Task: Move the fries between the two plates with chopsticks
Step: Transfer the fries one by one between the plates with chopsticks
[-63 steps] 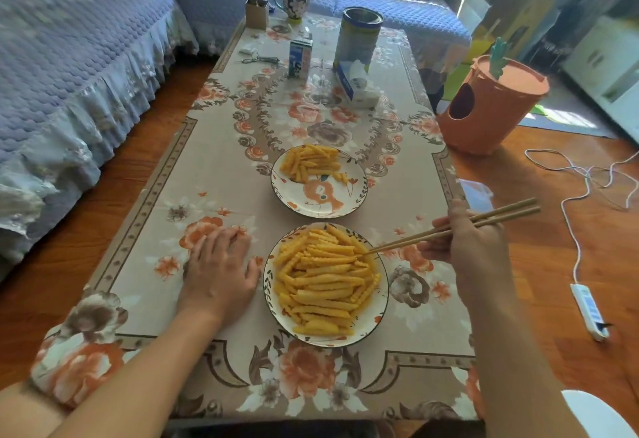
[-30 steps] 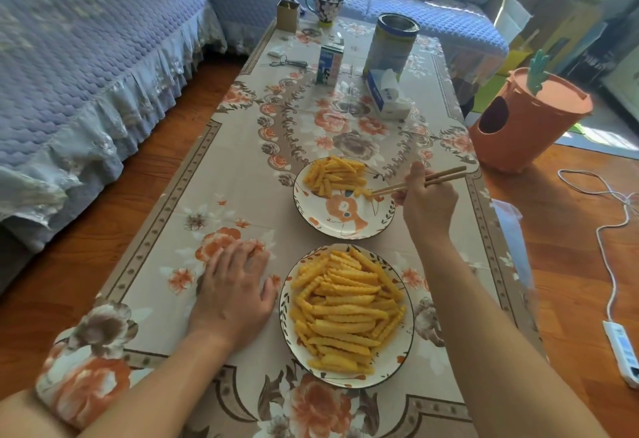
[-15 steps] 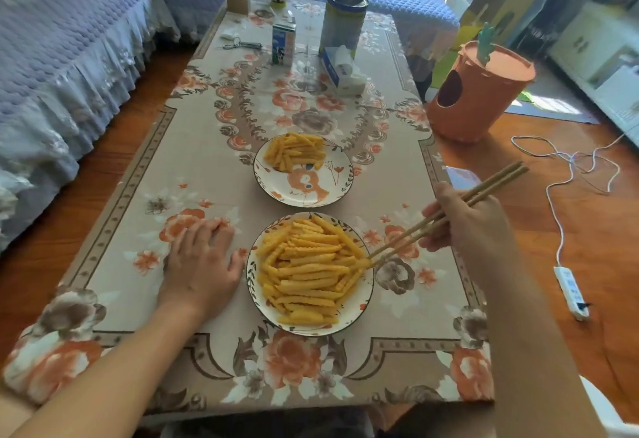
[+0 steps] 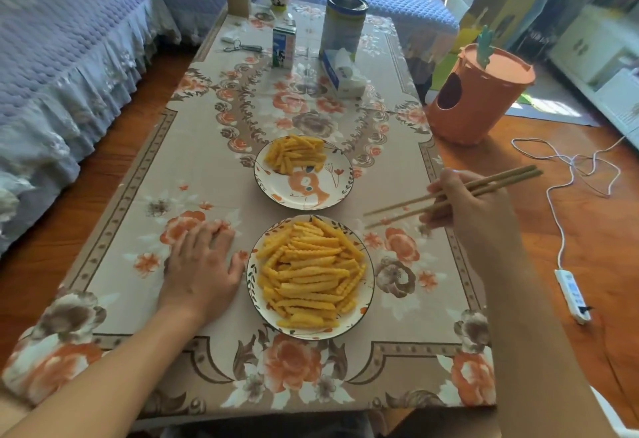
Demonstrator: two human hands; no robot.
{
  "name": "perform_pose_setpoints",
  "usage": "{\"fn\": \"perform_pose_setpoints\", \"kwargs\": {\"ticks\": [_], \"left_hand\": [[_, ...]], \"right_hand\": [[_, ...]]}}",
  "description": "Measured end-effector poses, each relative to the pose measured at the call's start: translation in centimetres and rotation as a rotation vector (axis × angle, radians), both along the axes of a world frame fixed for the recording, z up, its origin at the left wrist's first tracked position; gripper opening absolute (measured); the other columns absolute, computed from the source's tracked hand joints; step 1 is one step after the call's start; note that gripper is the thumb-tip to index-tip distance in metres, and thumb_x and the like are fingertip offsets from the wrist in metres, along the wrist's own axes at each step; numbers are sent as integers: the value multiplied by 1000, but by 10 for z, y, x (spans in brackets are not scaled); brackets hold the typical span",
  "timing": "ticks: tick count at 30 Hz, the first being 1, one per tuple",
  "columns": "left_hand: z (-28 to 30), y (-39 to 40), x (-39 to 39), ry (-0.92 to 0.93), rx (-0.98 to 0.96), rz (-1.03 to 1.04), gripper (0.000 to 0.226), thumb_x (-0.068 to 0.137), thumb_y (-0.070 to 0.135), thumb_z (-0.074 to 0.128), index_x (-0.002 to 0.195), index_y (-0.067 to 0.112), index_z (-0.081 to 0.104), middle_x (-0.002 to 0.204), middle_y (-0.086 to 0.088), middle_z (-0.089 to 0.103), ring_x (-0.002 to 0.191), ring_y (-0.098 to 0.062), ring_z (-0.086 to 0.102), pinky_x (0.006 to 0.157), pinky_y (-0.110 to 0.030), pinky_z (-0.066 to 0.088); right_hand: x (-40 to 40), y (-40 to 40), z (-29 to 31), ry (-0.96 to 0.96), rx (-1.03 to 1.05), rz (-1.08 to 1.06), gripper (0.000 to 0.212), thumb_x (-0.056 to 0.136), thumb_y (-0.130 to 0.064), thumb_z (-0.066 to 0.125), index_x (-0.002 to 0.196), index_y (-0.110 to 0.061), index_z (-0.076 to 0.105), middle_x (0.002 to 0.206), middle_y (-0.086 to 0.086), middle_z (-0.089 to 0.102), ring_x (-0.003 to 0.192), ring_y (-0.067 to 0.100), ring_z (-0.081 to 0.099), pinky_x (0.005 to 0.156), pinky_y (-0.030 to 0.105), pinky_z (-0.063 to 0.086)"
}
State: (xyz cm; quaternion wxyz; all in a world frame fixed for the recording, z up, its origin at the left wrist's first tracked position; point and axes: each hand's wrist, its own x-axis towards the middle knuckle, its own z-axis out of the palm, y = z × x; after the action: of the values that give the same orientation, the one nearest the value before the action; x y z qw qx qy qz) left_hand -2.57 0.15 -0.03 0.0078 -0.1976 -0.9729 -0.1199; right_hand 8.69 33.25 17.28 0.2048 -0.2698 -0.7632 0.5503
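While the left hand [image 4: 202, 270] lay flat, fingers straight, on the floral tablecloth [image 4: 145, 175], the near plate [image 4: 369, 294] beside it carried the larger heap of crinkle-cut fries [image 4: 311, 273]; the far plate [image 4: 340, 192] held a smaller pile [image 4: 295, 154]. At right, the right hand [image 4: 473, 211] pinched the chopsticks [image 4: 415, 204], tips parted and empty, just beyond the near plate's rim. The fries looked light, stiff, probably brittle; a mid-length grip across one ridged piece seemed best.

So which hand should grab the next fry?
Probably the right hand: it holds the chopsticks, their tips just beside the near plate. The left hand lies flat on the tablecloth.
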Motion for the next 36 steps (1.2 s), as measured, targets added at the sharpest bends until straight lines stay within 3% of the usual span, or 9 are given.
{"fn": "perform_pose_setpoints", "kwargs": {"ticks": [5,13,19,22,27,36], "left_hand": [[-1,-1,-2,-14,-12,-2,49,93,45,37,131,23,55,142,-5,50,139,-28,40,118,-50,30],[-4,-2,-4,-21,-2,7,46,93,44,40,132,24,55,143,-3,50,142,-26,38,121,-48,26],[-5,-2,-5,-21,-8,4,47,93,44,36,132,24,53,144,-3,50,143,-27,38,121,-48,26],[-5,-2,-5,-29,-17,4,48,94,44,36,133,24,53,145,-3,49,144,-27,36,122,-48,25],[-5,-3,-5,-37,-17,3,47,94,44,35,134,25,52,146,-4,49,144,-27,36,122,-48,24],[-4,-2,-4,-36,-28,2,48,94,45,34,134,25,52,146,-3,48,145,-26,35,123,-48,23]], "right_hand": [[-75,-11,-33,75,-57,-53,31,104,-31,58,90,-7,72,75,12,73,66,30,75,64,39,65],[-151,-43,-72,83,171,-117,28,99,-37,65,73,-29,68,62,-1,72,56,13,73,66,44,65],[-164,-55,-82,89,228,-128,36,97,-42,66,63,-32,65,61,0,73,56,15,73,64,45,63],[-163,-62,-83,89,296,-97,35,100,-39,62,67,-29,66,62,-1,72,56,11,71,63,40,62],[-155,-55,-82,85,285,-125,32,101,-43,60,78,-23,71,62,1,72,58,16,73,65,45,63],[-139,-40,-75,118,236,-90,28,101,-36,61,74,-32,69,58,4,71,54,20,72,63,46,64]]}}
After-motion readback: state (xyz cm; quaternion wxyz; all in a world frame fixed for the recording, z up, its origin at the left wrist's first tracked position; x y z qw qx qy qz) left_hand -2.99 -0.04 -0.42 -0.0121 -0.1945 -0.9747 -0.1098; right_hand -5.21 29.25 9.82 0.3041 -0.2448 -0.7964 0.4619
